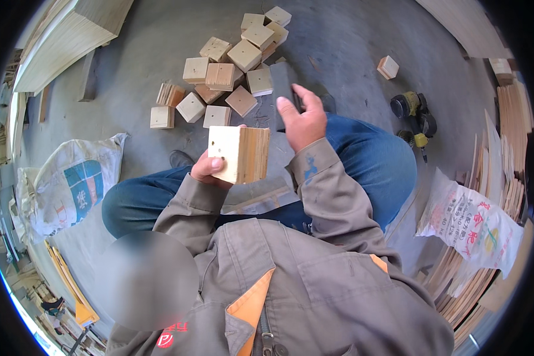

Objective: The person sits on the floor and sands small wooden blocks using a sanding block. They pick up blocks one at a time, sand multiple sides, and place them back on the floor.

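My left hand (205,169) is closed round a squarish block of layered wood (224,153), held up in front of my lap. Its pale face shows a few small dark holes, and the ply edges face right. In my right hand (306,123) is a dark grey flat block (282,86), possibly a sanding block, gripped between thumb and fingers. It stands upright just beyond the wooden block and to its right, apart from it. Past both hands, a loose heap of similar wooden blocks (221,76) lies on the floor.
A single block (388,67) lies apart at the far right, near a black and yellow power tool (418,115). Printed white sacks lie at left (53,204) and right (466,219). Stacked boards (512,127) line the right side; large panels (71,44) stand far left.
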The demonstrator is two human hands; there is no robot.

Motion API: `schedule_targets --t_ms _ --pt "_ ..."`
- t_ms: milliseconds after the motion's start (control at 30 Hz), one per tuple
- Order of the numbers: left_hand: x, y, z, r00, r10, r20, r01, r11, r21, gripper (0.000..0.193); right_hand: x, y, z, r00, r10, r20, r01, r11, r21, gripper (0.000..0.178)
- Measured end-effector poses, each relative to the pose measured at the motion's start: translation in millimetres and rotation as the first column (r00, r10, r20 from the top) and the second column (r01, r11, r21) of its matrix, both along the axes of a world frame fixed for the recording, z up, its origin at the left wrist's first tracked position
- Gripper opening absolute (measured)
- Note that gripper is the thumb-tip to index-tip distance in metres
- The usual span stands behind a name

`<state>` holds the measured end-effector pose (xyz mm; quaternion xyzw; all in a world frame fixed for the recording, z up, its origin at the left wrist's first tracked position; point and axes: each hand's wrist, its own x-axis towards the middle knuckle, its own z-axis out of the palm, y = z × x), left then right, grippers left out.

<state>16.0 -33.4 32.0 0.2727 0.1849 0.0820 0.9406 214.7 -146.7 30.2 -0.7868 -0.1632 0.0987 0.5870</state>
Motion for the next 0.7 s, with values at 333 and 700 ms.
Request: schedule_targets --t_ms 333,700 --pt "-8 19 0 0.976 0.115 0.185 -0.053 0.95 -0.308 0.085 -14 -1 21 0.981 0.16 -0.112 -0.154 0.986 0.06 0.047" --pt "0 17 5 0.989 0.106 0.099 -0.082 0.971 -0.223 0.088 -37 -4 32 0.938 0.335 -0.095 -0.319 0.936 0.151 0.047"
